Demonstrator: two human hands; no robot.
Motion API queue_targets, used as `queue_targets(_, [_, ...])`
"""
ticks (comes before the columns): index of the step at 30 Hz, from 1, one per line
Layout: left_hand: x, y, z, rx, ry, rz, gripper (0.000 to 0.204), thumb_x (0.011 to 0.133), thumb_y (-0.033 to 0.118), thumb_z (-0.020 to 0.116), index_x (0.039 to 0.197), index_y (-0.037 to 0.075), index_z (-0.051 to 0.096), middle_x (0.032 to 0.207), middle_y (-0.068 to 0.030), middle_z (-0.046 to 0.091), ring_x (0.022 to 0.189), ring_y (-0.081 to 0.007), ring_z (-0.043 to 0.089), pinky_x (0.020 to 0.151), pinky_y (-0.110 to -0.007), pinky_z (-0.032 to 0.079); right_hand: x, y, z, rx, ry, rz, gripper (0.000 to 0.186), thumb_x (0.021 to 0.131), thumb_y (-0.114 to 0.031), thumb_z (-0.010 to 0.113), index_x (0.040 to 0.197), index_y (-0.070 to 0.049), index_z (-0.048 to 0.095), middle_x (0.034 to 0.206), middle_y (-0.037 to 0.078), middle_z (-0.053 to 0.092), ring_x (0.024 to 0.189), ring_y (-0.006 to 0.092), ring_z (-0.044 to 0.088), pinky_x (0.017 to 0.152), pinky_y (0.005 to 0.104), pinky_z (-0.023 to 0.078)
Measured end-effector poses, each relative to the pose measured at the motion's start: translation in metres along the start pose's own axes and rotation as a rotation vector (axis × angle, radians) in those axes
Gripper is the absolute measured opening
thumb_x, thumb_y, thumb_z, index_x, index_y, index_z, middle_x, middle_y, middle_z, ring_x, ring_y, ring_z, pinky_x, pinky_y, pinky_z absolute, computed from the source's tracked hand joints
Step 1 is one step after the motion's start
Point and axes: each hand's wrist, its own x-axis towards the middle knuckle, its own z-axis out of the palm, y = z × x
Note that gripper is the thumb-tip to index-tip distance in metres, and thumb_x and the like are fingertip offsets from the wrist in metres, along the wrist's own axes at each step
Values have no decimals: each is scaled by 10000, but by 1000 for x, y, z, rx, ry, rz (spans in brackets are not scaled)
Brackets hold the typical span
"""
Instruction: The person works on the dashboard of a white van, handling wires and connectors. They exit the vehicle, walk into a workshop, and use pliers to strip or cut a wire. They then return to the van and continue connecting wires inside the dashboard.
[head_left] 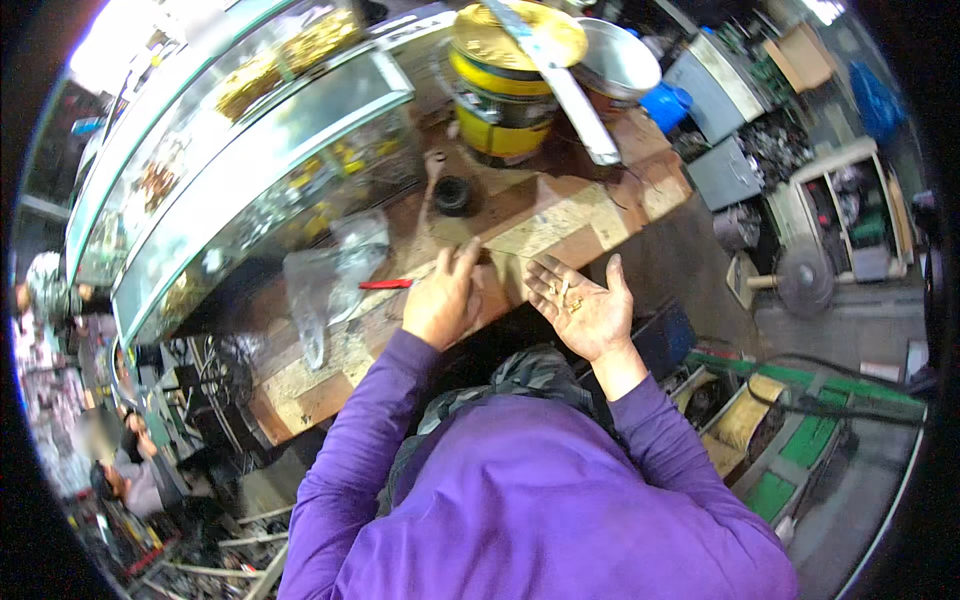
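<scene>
My left hand (448, 298) rests at the bench's front edge with fingers loosely extended. A slim red object (385, 284) lies at its left side, partly hidden by it; whether they touch is unclear. My right hand (580, 310) is palm up with fingers slightly curved, holding small brass-coloured pieces (575, 304) and a thin pale piece (563, 292). A crumpled clear plastic bag (312, 292) lies left of the red object on the wooden bench (290, 395). Beyond my hands sits a black ring-shaped item (455, 197).
A glass display case (250, 175) fills the bench's back left. A yellow bucket (505, 115) carries a long metal bar (575, 115), beside a white bucket (630, 65). A pedestal fan (805, 275) and green-framed equipment (770, 495) stand right. A co-worker (140, 470) is at lower left.
</scene>
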Motion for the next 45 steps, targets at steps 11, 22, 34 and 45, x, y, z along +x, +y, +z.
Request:
queue_targets(11, [63, 31, 58, -20, 50, -125, 277, 829, 136, 732, 1073, 22, 670, 1062, -222, 669, 918, -432, 678, 800, -474, 558, 16, -148, -116, -38, 352, -55, 473, 1072, -476, 452, 824, -92, 575, 785, 97, 645, 654, 221, 611, 571, 321, 504])
queue_targets(22, [234, 268, 120, -554, -51, -99, 579, 765, 60, 754, 1318, 27, 584, 1132, -209, 697, 1071, -351, 693, 931, -417, 546, 6, -361, -97, -624, 166, 299, 416, 1078, -461, 490, 906, -103, 612, 713, -26, 518, 584, 92, 461, 529, 250, 363])
queue_targets(34, [412, 306, 201, -102, 69, 98, 517, 801, 250, 787, 1237, 32, 614, 1221, -191, 586, 1158, -384, 576, 993, -472, 492, 10, -528, -178, -412, 287, 152, 444, 1026, -525, 548, 899, -104, 609, 625, -16, 445, 490, 74, 368, 434, 233, 285])
queue_targets(45, [445, 304, 260, 403, -8, -185, 254, 822, 252, 739, 1015, 94, 689, 1120, -101, 665, 1179, -299, 583, 1098, -483, 400, 56, -773, -233, -480, 91, 309, 335, 993, -358, 538, 887, -50, 613, 722, 75, 540, 596, 176, 500, 530, 328, 413])
